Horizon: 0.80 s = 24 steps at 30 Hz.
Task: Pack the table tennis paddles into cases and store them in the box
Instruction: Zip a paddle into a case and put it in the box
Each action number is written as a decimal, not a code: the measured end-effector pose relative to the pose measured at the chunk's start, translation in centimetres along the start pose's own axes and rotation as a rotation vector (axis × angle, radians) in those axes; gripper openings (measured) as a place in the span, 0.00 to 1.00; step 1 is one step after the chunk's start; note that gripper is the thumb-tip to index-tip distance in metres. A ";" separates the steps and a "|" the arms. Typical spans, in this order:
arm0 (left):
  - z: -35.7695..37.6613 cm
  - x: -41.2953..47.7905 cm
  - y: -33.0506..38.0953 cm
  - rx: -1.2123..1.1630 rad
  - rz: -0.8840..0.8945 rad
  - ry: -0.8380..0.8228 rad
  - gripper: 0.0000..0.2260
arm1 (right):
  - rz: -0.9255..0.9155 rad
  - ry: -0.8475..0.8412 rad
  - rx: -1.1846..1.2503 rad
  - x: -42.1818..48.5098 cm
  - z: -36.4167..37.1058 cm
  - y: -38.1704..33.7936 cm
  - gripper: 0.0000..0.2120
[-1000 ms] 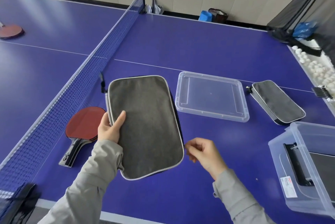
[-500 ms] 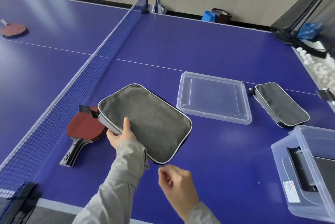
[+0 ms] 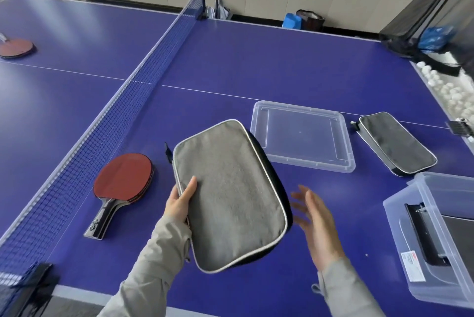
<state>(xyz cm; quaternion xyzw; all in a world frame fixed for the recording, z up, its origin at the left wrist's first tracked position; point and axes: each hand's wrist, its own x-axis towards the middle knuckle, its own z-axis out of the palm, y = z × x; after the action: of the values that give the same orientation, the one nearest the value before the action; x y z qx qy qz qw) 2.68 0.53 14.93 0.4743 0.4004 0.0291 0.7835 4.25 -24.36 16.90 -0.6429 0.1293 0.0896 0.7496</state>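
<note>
My left hand [image 3: 179,202] grips the left edge of a grey paddle case [image 3: 228,193] with pale piping, lifted above the blue table, thumb on top. My right hand [image 3: 314,222] hovers open just right of the case, fingers spread, slightly blurred. A stack of red paddles [image 3: 123,179] lies on the table to the left, handles toward me. A second grey case [image 3: 396,142] lies at the right. The clear plastic box [image 3: 436,245] at the right edge holds a dark case.
The box's clear lid [image 3: 302,134] lies upside down behind the held case. The blue net [image 3: 107,122] runs along the left. Another red paddle [image 3: 15,47] lies on the far half. White balls [image 3: 451,91] fill a tray at the far right.
My left hand turned the case from lying across to pointing away and lifted it. My right hand opened and rose from below the case to its right side.
</note>
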 end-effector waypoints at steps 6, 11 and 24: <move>2.5 -1.2 -2.2 0.139 -0.005 -0.090 0.24 | 0.286 -0.369 0.059 -1.9 0.4 -1.9 0.21; 5.0 -3.3 -3.8 0.676 0.188 -0.082 0.36 | 0.012 -0.283 -0.095 -3.1 1.1 -0.5 0.11; 5.1 -8.0 -5.7 0.462 0.110 -0.441 0.23 | -0.113 -0.302 -0.265 -6.3 1.1 3.4 0.19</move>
<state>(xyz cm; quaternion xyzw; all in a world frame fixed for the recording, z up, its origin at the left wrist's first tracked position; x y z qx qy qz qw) -1.36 -9.69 16.53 0.6554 0.1906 -0.1237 0.7203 -2.64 -22.51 15.79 -0.7214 -0.0337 0.1589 0.6731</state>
